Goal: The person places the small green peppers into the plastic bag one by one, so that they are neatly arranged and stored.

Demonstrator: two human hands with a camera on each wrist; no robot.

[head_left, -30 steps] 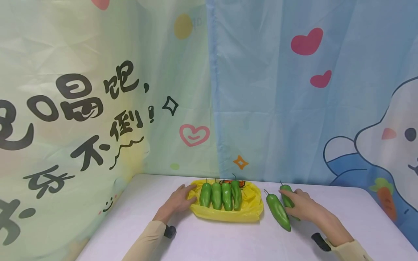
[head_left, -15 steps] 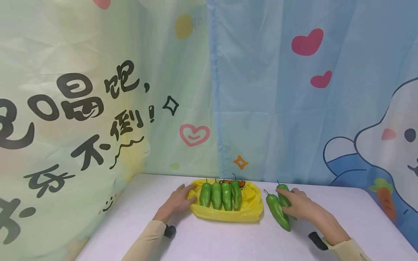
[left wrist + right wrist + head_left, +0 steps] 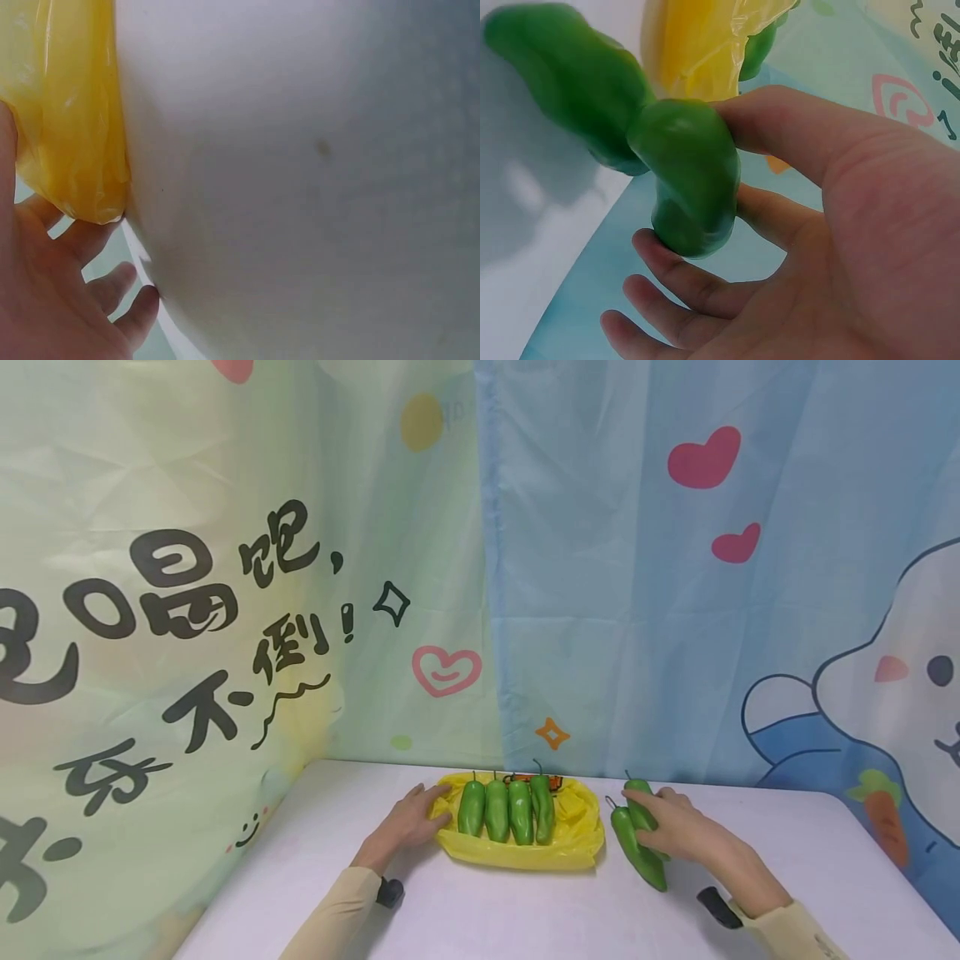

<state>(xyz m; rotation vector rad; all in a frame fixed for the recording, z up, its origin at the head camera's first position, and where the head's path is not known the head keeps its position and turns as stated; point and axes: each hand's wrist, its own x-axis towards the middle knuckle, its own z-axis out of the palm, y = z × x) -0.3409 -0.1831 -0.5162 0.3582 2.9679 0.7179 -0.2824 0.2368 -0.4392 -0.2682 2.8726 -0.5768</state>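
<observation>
With thumb and fingers my right hand [image 3: 678, 828] pinches a green chili pepper [image 3: 639, 810], its stem pointing away. In the right wrist view the held pepper [image 3: 686, 169] appears blunt end first, thumb on one side and fingers on the other. It overlaps a second green pepper [image 3: 630, 835] lying to its left on the table. My left hand [image 3: 412, 817] holds the left side of a yellow plastic bag [image 3: 517, 858], thumb at the near side and fingers behind. Several green peppers [image 3: 497, 810] lie side by side in the bag's opening, stems away from me.
The bag stands near the back of a white-covered table [image 3: 480, 918]. Behind it hangs a printed curtain [image 3: 570, 610] with hearts and a cartoon figure. Dark straps [image 3: 720, 907] sit on both wrists.
My right hand has moved a little left with its pepper, so that pepper now overlaps the other loose one. The left hand and the bag have stayed still.
</observation>
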